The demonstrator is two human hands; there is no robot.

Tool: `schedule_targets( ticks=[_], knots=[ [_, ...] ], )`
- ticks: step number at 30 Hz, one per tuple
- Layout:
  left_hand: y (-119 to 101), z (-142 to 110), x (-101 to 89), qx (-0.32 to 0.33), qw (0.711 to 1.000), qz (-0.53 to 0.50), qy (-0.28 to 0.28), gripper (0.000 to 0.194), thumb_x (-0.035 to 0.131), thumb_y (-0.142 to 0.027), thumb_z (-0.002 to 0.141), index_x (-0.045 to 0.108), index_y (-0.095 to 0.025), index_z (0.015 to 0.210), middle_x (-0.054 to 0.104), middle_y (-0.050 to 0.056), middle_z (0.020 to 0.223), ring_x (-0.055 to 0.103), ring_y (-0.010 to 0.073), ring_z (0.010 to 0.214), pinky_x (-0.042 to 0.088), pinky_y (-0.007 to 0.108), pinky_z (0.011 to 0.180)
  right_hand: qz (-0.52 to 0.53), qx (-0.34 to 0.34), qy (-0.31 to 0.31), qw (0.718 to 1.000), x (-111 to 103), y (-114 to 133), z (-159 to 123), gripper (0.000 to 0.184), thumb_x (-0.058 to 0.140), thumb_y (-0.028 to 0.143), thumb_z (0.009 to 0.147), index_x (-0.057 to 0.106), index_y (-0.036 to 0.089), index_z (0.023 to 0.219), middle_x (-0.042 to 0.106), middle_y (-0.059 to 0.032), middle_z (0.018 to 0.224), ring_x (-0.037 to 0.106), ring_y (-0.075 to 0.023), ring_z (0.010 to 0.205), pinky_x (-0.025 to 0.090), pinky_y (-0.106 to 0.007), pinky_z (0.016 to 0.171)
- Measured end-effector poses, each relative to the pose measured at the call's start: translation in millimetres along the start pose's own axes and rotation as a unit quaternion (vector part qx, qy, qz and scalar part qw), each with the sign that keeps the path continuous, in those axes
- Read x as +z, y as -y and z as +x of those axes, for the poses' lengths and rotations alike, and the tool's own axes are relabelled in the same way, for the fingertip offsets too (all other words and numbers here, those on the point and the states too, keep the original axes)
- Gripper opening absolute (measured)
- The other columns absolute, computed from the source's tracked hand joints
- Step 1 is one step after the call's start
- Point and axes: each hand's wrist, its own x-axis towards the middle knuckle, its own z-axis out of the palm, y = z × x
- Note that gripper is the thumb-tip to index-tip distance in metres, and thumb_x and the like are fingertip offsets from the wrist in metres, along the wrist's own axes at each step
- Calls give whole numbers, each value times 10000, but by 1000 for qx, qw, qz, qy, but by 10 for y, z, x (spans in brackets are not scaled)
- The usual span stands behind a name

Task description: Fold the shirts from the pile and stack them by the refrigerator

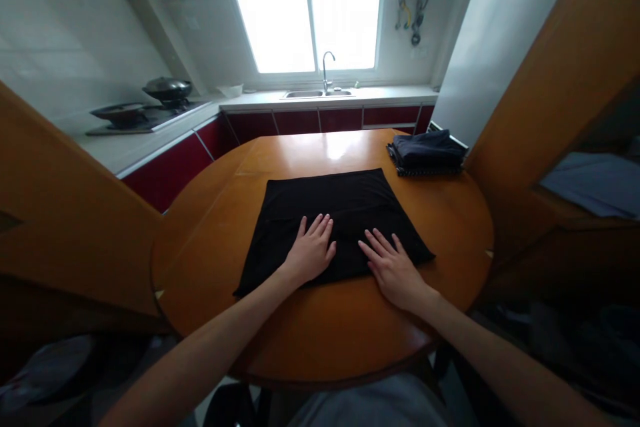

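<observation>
A black cloth (325,195), probably a garment though its kind does not show, lies flat in a roughly four-sided shape on the wooden table (210,267). Resting palm-down on its near middle is my left hand (311,252), fingers spread and pointing away from me. My right hand (393,267) lies on the cloth's near right part, also flat with fingers apart, its heel over the near edge. Neither hand grips the fabric. A faint crease runs across the cloth just ahead of my fingers.
A stack of folded dark cloth (427,150) sits at the table's far right. Behind are a counter with a sink (320,93) and a faucet (327,70). Pans (167,90) stand on the stove at left. A white fridge (490,47) rises at right, beside wooden panels.
</observation>
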Motion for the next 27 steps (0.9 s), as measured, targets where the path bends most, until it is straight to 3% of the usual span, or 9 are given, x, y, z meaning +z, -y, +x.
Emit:
schedule_targets(
  ticks=[2, 5, 8, 14, 19, 22, 27],
  knots=[
    [-119, -24, -63, 51, 998, -14, -14, 575, 327, -358, 1030, 321, -161, 1570, 335, 122, 1619, 236, 255, 1524, 83, 520, 1250, 9, -10, 29, 999, 5, 105, -25, 550, 371, 226, 992, 404, 246, 1540, 261, -83, 1651, 212, -257, 1528, 218, -547, 1210],
    [-314, -68, -118, 136, 990, -44, 14, 594, 324, -439, 1044, 279, -202, 1587, 277, 75, 1647, 171, 233, 1542, 128, 471, 1251, 13, -1, 30, 999, -23, 97, -62, 542, 407, 313, 995, 426, 219, 1529, 280, -97, 1643, 213, -272, 1527, 209, -538, 1216],
    [-418, -111, -108, 146, 986, -63, 57, 650, 338, -511, 1036, 244, -195, 1596, 242, 77, 1656, 150, 236, 1545, 144, 464, 1248, 7, 12, 16, 1000, 0, 26, -113, 576, 440, 393, 985, 427, 205, 1529, 299, -109, 1636, 238, -287, 1518, 228, -529, 1211],
    [-219, -394, -173, 92, 989, -70, 92, 691, 293, -595, 1029, 189, -237, 1610, 199, 38, 1668, 113, 223, 1551, 125, 463, 1252, -20, 51, -29, 998, 205, -267, -207, 541, 336, 397, 1003, 512, 184, 1468, 424, -125, 1571, 306, -286, 1494, 247, -558, 1195],
    [89, -1029, -322, -46, 997, -11, 63, 693, 337, -589, 1024, 192, -251, 1611, 234, 71, 1658, 154, 256, 1544, 163, 504, 1245, -28, 75, -41, 996, 279, -553, -288, 610, 277, 506, 990, 533, 210, 1458, 449, -108, 1557, 319, -304, 1487, 272, -575, 1183],
    [203, -1449, -327, -123, 991, 8, 55, 722, 372, -548, 1026, 117, -232, 1623, 223, 100, 1658, 171, 252, 1540, 222, 486, 1237, -22, 78, -42, 996, 271, -626, -334, 635, 282, 542, 977, 516, 222, 1473, 442, -108, 1561, 333, -307, 1481, 274, -581, 1183],
    [298, -1809, -364, -158, 984, -2, 85, 766, 368, -540, 1025, 45, -191, 1626, 170, 118, 1665, 137, 254, 1543, 223, 488, 1238, -20, 76, -24, 997, 208, -609, -352, 626, 284, 509, 985, 499, 194, 1482, 428, -125, 1567, 339, -314, 1477, 279, -584, 1180]
  ],
)
